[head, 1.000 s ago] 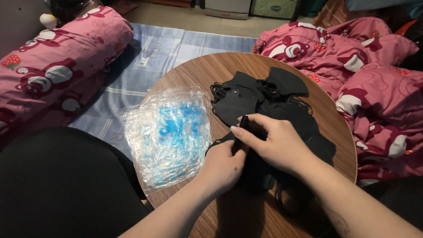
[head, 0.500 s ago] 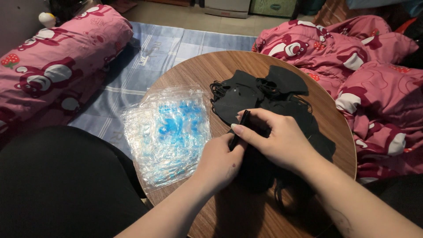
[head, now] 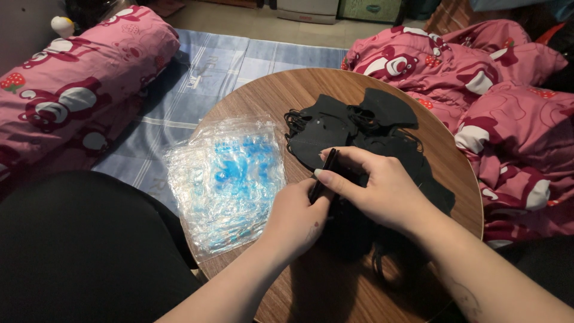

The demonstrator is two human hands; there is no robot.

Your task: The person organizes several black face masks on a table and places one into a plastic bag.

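The round wooden bench carries a pile of black face masks at its centre. A stack of clear plastic bags lies left of the pile. Right hand and left hand meet at the pile's near edge, each grip clamped on one folded black mask.

We're in a home here, a bedroom or living space at floor level: pink cartoon-print bedding bunched up on the right, a matching rolled quilt on the left, a blue checked sheet spread over the floor, and a low round wooden counter in the middle.
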